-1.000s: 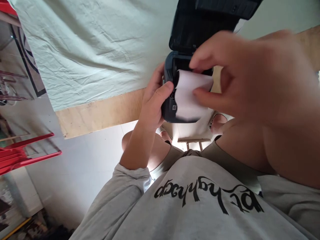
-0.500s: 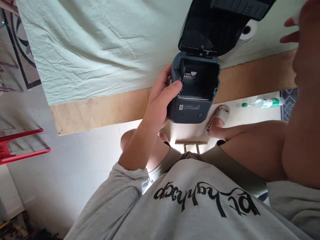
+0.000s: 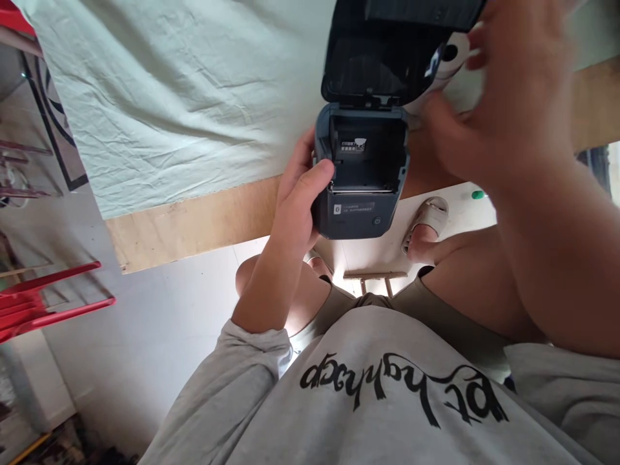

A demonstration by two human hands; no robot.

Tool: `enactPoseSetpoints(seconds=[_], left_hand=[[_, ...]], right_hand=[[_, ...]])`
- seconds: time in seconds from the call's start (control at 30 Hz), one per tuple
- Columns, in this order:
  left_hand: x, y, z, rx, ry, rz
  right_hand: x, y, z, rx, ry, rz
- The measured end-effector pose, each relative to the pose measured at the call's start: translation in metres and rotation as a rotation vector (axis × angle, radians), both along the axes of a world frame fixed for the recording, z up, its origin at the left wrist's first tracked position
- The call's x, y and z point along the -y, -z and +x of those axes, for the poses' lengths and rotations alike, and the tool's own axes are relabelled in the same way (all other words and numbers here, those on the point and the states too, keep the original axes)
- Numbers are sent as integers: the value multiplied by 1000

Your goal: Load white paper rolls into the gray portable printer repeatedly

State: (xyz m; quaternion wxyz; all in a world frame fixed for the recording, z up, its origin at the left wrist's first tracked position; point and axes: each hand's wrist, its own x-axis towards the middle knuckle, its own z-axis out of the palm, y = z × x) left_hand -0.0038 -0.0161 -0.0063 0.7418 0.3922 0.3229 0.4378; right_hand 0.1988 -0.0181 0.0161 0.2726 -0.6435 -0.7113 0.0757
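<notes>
A dark handheld label printer [image 3: 356, 213] is tilted toward me above the table edge, its black lid [image 3: 372, 71] swung fully up. Its paper compartment is bare apart from a small printed sticker on the inner wall. My left hand [image 3: 300, 194] grips the printer's left side, thumb over the rim and fingers behind. A white paper roll [image 3: 448, 61] lies right of the lid, partly hidden by it. My right hand [image 3: 504, 116], smeared by motion, is around the roll's right side with thumb and fingers apart; contact cannot be made out.
A pale green cloth [image 3: 194, 97] covers the table, with a bare wooden edge [image 3: 194, 226] toward me. A red plastic stool [image 3: 53, 303] stands at left. Below are my slippered foot [image 3: 426, 226], a small wooden stool [image 3: 375, 276] and a green bottle cap [image 3: 478, 194].
My right hand has come in from the far right to the paper roll. The printer stays in my left hand with its lid up, and the view has shifted slightly.
</notes>
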Motion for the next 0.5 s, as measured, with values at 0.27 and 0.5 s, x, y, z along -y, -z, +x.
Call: enactPoseSetpoints(seconds=[0.27,0.5], left_hand=[[1,1,-1,-69,-13,40],[0,3,-3,12,25,23]], right_hand=[[-1,9,1,12,-19,-19],[13,5,3,15,-23,-120]])
